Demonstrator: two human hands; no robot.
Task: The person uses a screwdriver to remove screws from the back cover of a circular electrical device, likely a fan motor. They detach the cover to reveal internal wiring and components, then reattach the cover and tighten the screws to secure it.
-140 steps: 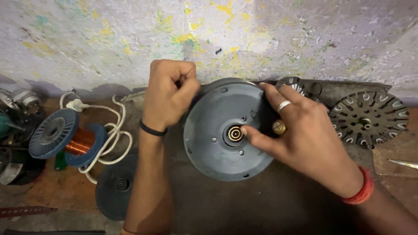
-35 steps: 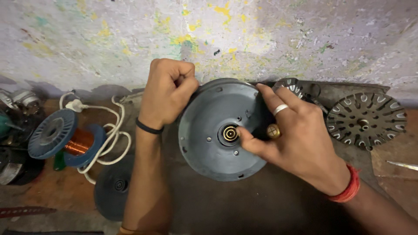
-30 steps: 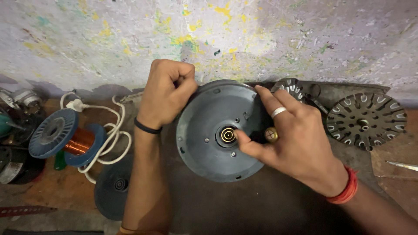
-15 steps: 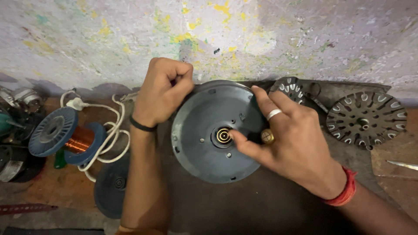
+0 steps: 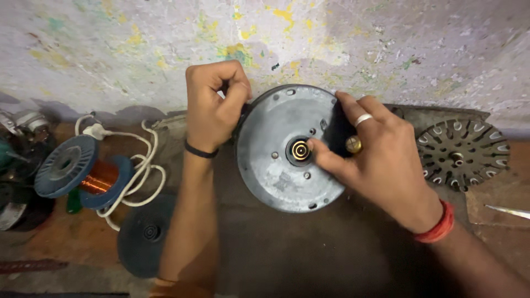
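A round grey metal motor housing (image 5: 276, 165) stands on edge against the paint-spattered wall, its flat face toward me, with a brass-ringed shaft hole (image 5: 300, 150) at its centre. My left hand (image 5: 212, 105) is closed in a fist over the housing's upper left rim. My right hand (image 5: 381, 160) rests on the housing's right side, thumb tip touching the centre shaft hole and fingers curled over the upper right rim. A small brass-coloured piece (image 5: 353, 144) shows between the fingers of that hand.
A blue spool of copper wire (image 5: 83, 175) lies at the left with a white cable (image 5: 141, 171) looped beside it. A dark round cover (image 5: 144, 234) lies on the floor below. A slotted metal rotor disc (image 5: 461, 154) leans at the right. A thin metal tool (image 5: 508, 211) sits at the far right.
The housing has slid and turned slightly leftward over the last seconds, with both hands keeping their hold on it. My right thumb has stayed at the centre hole.
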